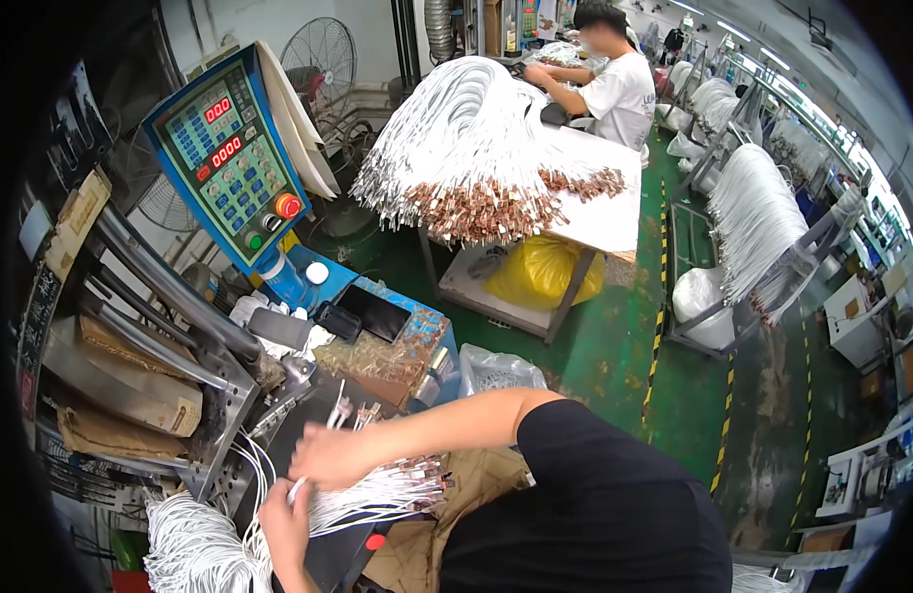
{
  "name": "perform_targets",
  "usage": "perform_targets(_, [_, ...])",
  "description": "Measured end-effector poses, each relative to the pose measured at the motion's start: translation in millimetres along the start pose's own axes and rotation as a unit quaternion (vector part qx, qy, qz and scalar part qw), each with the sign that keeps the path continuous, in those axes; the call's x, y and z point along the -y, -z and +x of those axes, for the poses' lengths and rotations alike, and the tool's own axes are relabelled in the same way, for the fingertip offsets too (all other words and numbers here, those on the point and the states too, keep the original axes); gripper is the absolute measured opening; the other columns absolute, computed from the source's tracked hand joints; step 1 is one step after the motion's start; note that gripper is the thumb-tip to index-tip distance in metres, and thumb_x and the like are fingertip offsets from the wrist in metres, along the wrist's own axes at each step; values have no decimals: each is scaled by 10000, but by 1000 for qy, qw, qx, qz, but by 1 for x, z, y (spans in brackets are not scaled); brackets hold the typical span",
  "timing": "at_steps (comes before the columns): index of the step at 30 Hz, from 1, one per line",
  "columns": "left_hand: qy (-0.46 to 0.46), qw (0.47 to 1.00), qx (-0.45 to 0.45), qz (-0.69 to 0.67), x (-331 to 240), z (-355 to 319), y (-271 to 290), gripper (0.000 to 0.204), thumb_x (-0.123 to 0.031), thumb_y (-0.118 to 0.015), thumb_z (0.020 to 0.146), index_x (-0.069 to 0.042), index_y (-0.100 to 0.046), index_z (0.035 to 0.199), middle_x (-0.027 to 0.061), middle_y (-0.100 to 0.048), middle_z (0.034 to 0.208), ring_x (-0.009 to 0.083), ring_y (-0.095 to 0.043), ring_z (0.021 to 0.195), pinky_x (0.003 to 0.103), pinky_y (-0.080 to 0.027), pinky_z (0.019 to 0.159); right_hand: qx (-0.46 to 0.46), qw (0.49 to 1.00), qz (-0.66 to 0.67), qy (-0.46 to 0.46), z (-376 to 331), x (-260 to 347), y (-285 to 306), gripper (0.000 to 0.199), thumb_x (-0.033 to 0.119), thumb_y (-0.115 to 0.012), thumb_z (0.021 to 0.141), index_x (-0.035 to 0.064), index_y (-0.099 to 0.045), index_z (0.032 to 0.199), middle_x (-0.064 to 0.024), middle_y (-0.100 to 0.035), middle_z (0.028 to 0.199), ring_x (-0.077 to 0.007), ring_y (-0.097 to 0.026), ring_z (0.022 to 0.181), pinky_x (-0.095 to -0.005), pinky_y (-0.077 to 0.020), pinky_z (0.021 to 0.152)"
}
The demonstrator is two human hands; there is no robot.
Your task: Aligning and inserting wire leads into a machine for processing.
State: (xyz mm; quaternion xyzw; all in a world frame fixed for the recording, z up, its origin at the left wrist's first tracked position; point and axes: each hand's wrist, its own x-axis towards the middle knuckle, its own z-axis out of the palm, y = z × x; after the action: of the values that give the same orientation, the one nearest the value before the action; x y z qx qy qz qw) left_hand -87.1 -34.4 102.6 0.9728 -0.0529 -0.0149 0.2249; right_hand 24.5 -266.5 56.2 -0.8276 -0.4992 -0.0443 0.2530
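A bundle of white cables with metal plug ends lies across a brown surface in front of me. My right hand rests on the bundle's left part, fingers curled over the cables, its arm reaching in from a black sleeve. Just below, my left hand pinches a single white cable from the bundle. A few plug ends stick up in the grey machine fixture just beyond my right hand.
A blue control panel with a red button tilts over the machine. A coil of white cables sits lower left. Behind, a table carries a large cable pile, where a person in a white shirt works. Cable racks stand right.
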Motion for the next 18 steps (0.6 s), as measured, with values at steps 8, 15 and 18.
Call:
perform_targets(8, [112,897,192,-381,-31,-17,-22,346,-320,-493,1065,-20,-637,971,74,-639,710,202,-568,578,353,-440,543,-77,980,-69,173,-20,-10,8,134,171,-615,831,71,-655,910,-148,-655,835,-337,-678,823,-451,-551,791])
perform_targets(15, [181,779,133,-585,-24,-15,-66,253,-262,-500,1064,-36,-608,1099,54,-643,792,109,-559,568,248,-438,523,-131,942,285,-120,-3,-12,-1,239,233,-679,852,68,-709,1022,-160,-704,977,-328,-695,924,-417,-552,852])
perform_targets(18, [220,770,99,-590,-33,1,-72,179,-218,-524,1049,-66,-612,1080,15,-583,748,84,-476,518,209,-373,481,-116,913,365,-137,12,-3,1,285,269,-696,862,66,-717,1059,-151,-716,1038,-319,-696,975,-407,-548,871])
